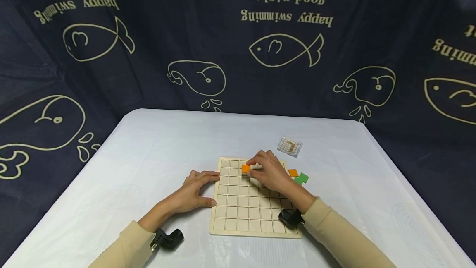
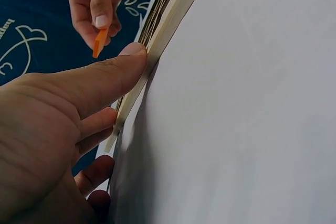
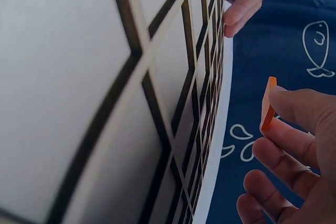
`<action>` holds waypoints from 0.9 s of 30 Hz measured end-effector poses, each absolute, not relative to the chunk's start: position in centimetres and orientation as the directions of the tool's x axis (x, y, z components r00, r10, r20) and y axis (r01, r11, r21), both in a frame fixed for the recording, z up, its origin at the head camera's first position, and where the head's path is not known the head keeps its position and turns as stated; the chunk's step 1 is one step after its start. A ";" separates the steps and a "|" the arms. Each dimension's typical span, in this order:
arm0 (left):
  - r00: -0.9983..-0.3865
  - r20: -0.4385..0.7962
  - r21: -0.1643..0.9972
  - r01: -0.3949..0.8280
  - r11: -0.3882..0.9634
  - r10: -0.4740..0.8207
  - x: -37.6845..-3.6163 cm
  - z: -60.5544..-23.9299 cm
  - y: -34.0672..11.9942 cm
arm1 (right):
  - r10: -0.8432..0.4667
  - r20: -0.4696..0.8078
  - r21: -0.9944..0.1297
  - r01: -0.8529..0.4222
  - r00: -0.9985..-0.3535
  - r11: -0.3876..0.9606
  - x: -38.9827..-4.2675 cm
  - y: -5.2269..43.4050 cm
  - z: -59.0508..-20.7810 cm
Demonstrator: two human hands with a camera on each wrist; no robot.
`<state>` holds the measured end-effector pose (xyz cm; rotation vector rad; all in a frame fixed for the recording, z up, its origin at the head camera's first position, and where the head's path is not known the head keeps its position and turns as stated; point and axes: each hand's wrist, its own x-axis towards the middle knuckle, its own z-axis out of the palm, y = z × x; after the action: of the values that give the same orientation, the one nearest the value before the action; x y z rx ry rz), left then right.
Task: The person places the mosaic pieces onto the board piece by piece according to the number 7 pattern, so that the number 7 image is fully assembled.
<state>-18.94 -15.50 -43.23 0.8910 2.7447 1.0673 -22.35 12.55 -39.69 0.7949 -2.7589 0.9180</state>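
1. The white table [image 1: 178, 135] is biggest, and the wooden board [image 1: 243, 212] with little boxes lies on it.
2. The left hand [image 1: 195, 191] is spread out, gripping nothing. It touches the board's left edge; pressing there should stop wiggles.
3. The right hand [image 1: 269, 173] pinches one tile between thumb and finger, other fingers loosely bent.
4. A small card [image 1: 290, 146] shows colored boxes, too tiny to read well. Peeking at it may help.
5. Green pieces [image 1: 303, 177] and a spare orange square [image 1: 293, 173] lie right of the board.
6. The pinched orange tile [image 1: 245, 168] is above the board's far part. Best to match its sides to a box, then lower it flat.
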 end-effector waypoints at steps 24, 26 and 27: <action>-0.827 0.143 0.648 0.493 0.580 0.543 -19.0 -43.4 -15.6 | -0.430 0.172 -0.498 -0.454 -0.887 0.738 -23.4 11.8 -40.5; -0.828 0.141 0.651 0.491 0.579 0.543 -19.0 -43.4 -15.6 | -0.434 0.165 -0.495 -0.454 -0.886 0.741 -23.4 11.8 -40.6; -0.828 0.140 0.652 0.490 0.579 0.543 -19.0 -43.4 -15.6 | -0.435 0.163 -0.493 -0.455 -0.885 0.741 -23.5 11.7 -40.7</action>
<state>-19.02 -15.60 -43.43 0.8931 2.7248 1.0889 -23.46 11.73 -40.67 0.7412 -2.8969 0.8354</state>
